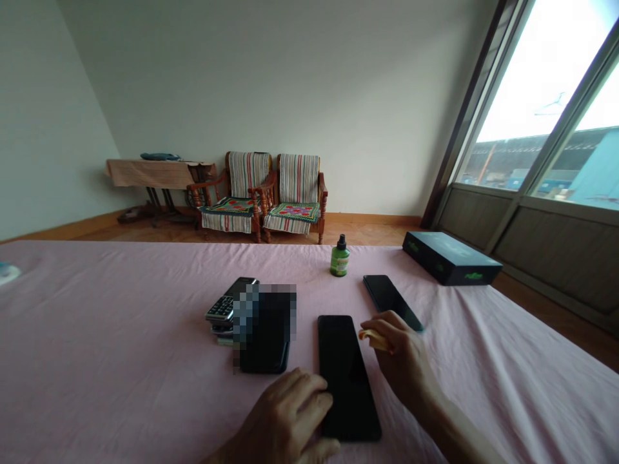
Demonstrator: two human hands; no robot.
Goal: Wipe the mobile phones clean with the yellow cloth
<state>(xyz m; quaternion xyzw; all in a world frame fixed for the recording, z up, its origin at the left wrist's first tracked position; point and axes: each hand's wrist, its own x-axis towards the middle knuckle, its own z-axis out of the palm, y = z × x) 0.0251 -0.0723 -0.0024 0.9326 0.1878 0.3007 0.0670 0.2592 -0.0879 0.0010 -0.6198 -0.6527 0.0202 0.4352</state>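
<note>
A black phone [345, 380] lies screen up on the pink cloth, between my two hands. The fingertips of my left hand [290, 415] rest against its left edge, the fingers slightly bent and apart, holding nothing. Just right of the phone's upper part, my right hand [399, 354] grips a small yellow cloth [376, 340] in closed fingers. Behind that hand lies another dark phone [393, 301]. Left of the middle phone are a dark phone [268, 335], partly blurred out, and a stack of phones with a keypad phone [233, 299] on top.
A green bottle [339, 258] with a black cap stands near the far edge of the pink cloth [120, 335]. A flat black box [452, 258] lies at the back right. Beyond are two wooden chairs [297, 187], a covered table [149, 173] and a window.
</note>
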